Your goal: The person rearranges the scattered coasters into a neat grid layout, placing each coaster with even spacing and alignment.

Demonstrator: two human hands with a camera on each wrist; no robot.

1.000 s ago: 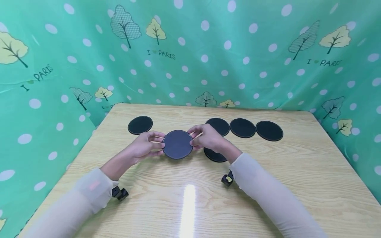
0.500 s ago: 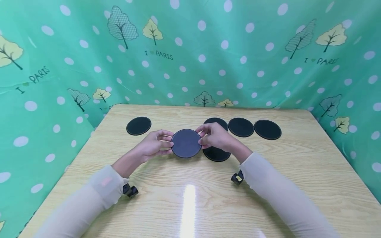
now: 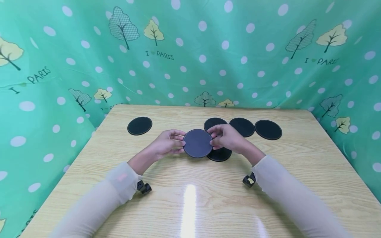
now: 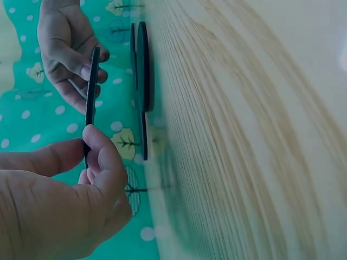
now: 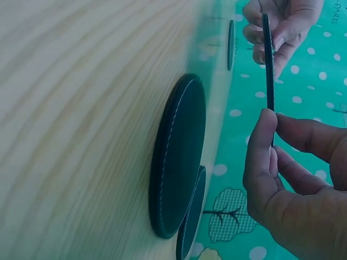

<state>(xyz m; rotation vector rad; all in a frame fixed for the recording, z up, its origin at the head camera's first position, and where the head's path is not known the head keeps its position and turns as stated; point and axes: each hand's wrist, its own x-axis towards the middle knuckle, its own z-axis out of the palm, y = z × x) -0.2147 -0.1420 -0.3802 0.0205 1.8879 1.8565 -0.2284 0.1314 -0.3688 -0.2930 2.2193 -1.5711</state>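
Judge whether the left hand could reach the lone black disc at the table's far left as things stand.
Probably yes, once freed: bare table lies between the left hand and that lone disc, but the hand now pinches the held disc together with the right hand.

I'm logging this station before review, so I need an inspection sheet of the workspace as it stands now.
Surface: light wooden table, glare streak near the front edge.
Job's things: dark round flat coaster held above the table by its edge; another black coaster lies partly under it.
Clutter: three black coasters in a back row, the left one partly hidden by the right hand; one lone black coaster at back left.
Grippers: left hand and right hand both pinch the held coaster's rim.
Cables: nothing seen.
Surroundings: green polka-dot cloth with trees.
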